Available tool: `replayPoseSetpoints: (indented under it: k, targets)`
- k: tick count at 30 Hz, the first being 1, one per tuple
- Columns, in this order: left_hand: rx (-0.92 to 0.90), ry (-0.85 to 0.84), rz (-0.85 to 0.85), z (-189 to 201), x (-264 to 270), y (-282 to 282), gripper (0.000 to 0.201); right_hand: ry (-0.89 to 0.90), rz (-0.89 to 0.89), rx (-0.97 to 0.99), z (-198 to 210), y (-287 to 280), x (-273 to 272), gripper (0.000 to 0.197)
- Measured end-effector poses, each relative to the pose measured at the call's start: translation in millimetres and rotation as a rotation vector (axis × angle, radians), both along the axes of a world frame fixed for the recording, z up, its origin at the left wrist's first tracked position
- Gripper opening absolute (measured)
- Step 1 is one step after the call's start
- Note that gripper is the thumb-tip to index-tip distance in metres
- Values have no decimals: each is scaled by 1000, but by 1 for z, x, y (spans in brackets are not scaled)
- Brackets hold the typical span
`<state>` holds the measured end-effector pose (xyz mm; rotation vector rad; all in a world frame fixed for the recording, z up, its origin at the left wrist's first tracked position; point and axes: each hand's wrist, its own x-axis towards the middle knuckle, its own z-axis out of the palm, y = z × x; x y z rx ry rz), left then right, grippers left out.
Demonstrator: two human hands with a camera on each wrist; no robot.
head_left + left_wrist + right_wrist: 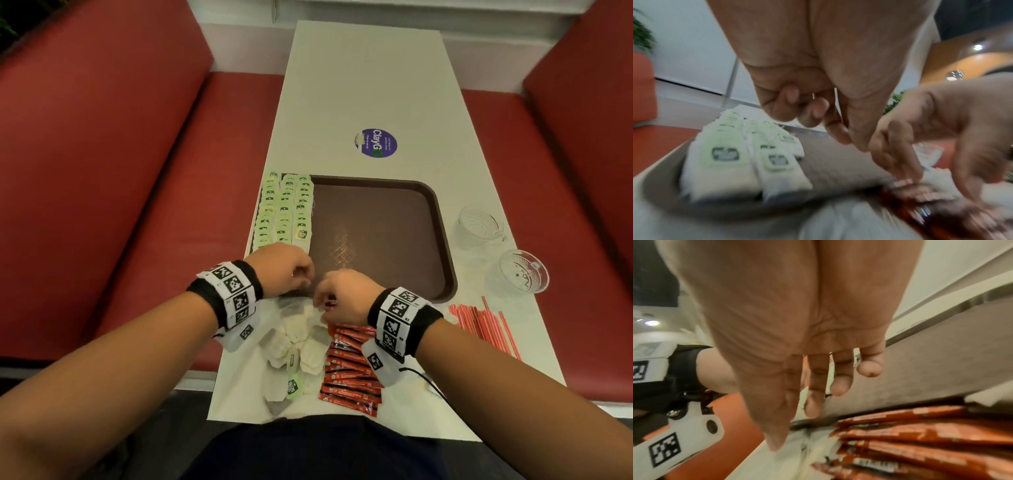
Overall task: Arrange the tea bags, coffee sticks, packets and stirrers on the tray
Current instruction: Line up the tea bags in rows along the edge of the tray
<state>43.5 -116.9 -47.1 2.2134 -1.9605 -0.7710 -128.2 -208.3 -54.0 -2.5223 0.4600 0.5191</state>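
Our left hand (281, 270) pinches thin tag; right hand (342, 296) fingers loose. Risk: bumping tea bag rows (284, 209), strings tangle.

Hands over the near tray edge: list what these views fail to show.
1. Head view: the left hand and right hand show only their backs, so what the fingertips hold is hidden.
2. Left wrist view: motion blur smears the tea bags; their label print is unreadable.
3. Right wrist view: the palm covers the tray middle; the coffee sticks are blurred.
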Motion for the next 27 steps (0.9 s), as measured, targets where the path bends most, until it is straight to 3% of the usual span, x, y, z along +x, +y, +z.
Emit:
replayPoseSetpoints:
  k: [4, 8, 11, 17, 22, 27]
  targets:
    - [92, -52, -204, -21, -6, 33, 16, 124, 163, -17, 0, 23, 6, 23]
    - [78, -89, -219, -35, -10, 49, 36, 237, 241, -122, -3, 32, 11, 38]
    - [76, -125, -228, -36, -13, 53, 45, 257, 254, -162, -7, 35, 13, 32]
    - [11, -161, -252, -36, -12, 57, 24, 240, 226, -151, 1, 35, 12, 23]
    - [-45, -43, -115, -24, -5, 56, 21, 90, 96, -17, 7, 23, 6, 14]
    - [-82, 158, 125, -14, 6, 60, 10, -43, -88, 83, 18, 3, -3, 25]
